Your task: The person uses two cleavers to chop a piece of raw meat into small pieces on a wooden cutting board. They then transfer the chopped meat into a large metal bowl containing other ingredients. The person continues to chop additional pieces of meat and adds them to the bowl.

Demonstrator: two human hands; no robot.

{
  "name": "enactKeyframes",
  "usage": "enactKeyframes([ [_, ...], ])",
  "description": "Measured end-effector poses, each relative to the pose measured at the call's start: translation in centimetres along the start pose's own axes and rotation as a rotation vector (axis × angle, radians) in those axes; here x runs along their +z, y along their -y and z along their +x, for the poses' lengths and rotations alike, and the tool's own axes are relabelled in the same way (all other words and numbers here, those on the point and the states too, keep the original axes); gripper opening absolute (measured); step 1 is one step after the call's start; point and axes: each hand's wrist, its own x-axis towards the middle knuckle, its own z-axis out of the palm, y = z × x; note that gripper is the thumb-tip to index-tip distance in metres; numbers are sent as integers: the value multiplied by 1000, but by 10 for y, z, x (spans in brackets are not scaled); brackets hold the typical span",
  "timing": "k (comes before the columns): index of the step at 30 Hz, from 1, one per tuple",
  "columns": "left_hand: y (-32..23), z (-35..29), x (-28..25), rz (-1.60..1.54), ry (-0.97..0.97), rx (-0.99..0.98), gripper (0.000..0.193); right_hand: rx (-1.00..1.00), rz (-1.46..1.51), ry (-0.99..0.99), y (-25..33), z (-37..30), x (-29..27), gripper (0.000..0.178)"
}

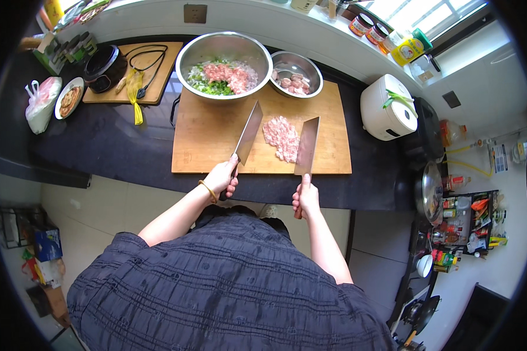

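Observation:
My left hand [221, 177] is closed around the dark handle of a cleaver [250, 133], its blade slanting up and away over the cutting board. Another cleaver [307, 145], with a reddish-brown handle, is gripped in my right hand [306, 198]. Between the two blades lies a flat heap of chopped pink meat [281, 137]; the right blade is at its right edge. The wooden cutting board [199, 140] carries the meat. At its far edge stand a large steel bowl [255, 52] with minced meat and chopped greens, and a smaller steel bowl [310, 61] holding meat pieces.
A white rice cooker [386, 108] with green leaves on its lid stands right of the board. To the left are a smaller board [158, 64] with a black cord, a dark pot [103, 69], a plate of food [70, 98] and a plastic bag [43, 105]. Jars [361, 25] line the windowsill.

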Motion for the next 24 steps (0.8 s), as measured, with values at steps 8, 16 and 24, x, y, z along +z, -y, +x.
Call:
enactKeyframes([
  [8, 4, -3, 2, -30, -47, -16, 48, -50, 420, 204, 34, -20, -58, 47],
  [16, 10, 15, -4, -21, -54, -16, 49, 111, 473, 166, -60, 17, -79, 46],
  [24, 21, 38, 27, 43, -15, 13, 49, 114, 537, 313, -24, 28, 28, 47],
])
